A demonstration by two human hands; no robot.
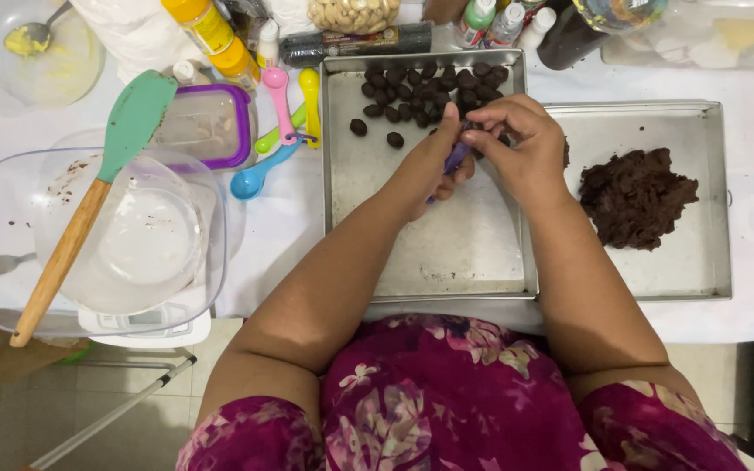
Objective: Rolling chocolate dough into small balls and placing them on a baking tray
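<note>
Head view. Left hand (pixel 429 161) and right hand (pixel 521 144) meet above the upper centre of the frame, over the left tray (pixel 429 253). The left hand's fingers are clenched around a purple scoop (pixel 456 158); only a short stretch of it shows between the two hands, with another sliver below the left palm. Its long axis runs on a diagonal, lower left to upper right, the upper end pointing toward the right hand and the dark balls. The right hand's fingers are curled down onto the scoop's upper end, touching it; whether they pinch dough there cannot be told.

Dough balls (pixel 421 87), dark brown and small, lie clustered in the upper part of the left tray, a few strays lower and to the left of the cluster. The right tray (pixel 709 262) sits just beside the left one, edge overlapping; a lump of dark dough (pixel 637 196) rests in its centre.

Left of frame: a clear bowl (pixel 10 262) holding a spatula (pixel 89 201) with green blade and wooden handle, long axis lower left to upper right. Coloured measuring spoons (pixel 279 122) lie between bowl and left tray. Bottles (pixel 211 35) stand along the upper edge.
</note>
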